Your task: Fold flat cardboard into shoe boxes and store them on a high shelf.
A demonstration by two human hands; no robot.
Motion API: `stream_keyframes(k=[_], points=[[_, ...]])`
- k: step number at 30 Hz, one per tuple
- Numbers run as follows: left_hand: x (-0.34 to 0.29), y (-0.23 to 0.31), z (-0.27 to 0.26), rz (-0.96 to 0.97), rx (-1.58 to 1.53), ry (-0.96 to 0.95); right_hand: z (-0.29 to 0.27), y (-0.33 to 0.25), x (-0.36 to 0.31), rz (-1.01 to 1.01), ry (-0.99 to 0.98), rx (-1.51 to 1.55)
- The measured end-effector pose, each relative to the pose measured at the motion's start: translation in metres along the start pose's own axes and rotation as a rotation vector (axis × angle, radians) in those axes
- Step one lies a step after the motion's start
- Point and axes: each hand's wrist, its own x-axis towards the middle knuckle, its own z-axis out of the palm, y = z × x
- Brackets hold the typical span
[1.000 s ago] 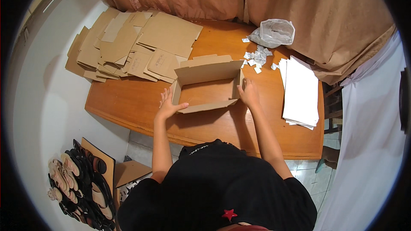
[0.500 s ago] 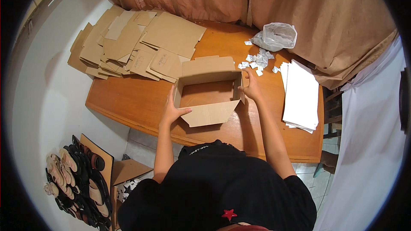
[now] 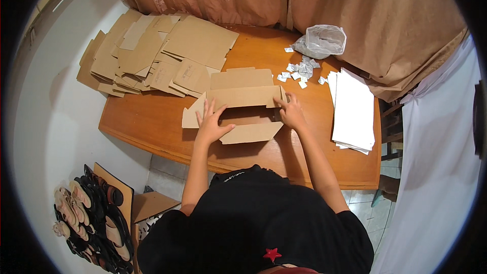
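Note:
An unsealed brown cardboard box (image 3: 251, 133) sits on the wooden table in front of me, its long front flap slanting toward me. The long back panel leans inward over the opening, and a side flap (image 3: 189, 115) juts out to the left. My left hand (image 3: 209, 124) is at the box's left end with fingers spread, its thumb on the front flap. At the right end, my right hand (image 3: 290, 112) has its fingers bent on the end flap, gripping the cardboard edge. The inside of the box is partly hidden by the back panel.
Flattened cardboard boxes (image 3: 198, 40) are piled at the table's far left. A clear plastic bag (image 3: 324, 43) and several small white packets (image 3: 304, 67) lie far right, beside a stack of white paper (image 3: 352, 111). Sandals (image 3: 91, 213) hang on a rack at lower left.
The box's left flap has swung outward and the back panel now leans inward. My left hand has gone from the outer left wall to over the left end, fingers spreading; my right hand has shifted slightly nearer.

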Motion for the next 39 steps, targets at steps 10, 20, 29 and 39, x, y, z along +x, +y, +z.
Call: stream_keyframes(k=[10,20,29,39], points=[[0.010,0.014,0.019,0.014,0.044,-0.205,0.010,0.021,-0.010,0.249,0.435,0.394],[0.006,0.004,0.026,0.064,0.084,-0.151,-0.013,0.018,-0.010,0.288,0.051,1.267],[0.006,0.003,0.033,0.110,0.117,-0.096,0.022,-0.023,0.026,0.059,0.191,0.502],[0.002,0.000,0.029,0.150,-0.109,0.053,0.012,-0.050,0.024,0.216,0.121,0.157]])
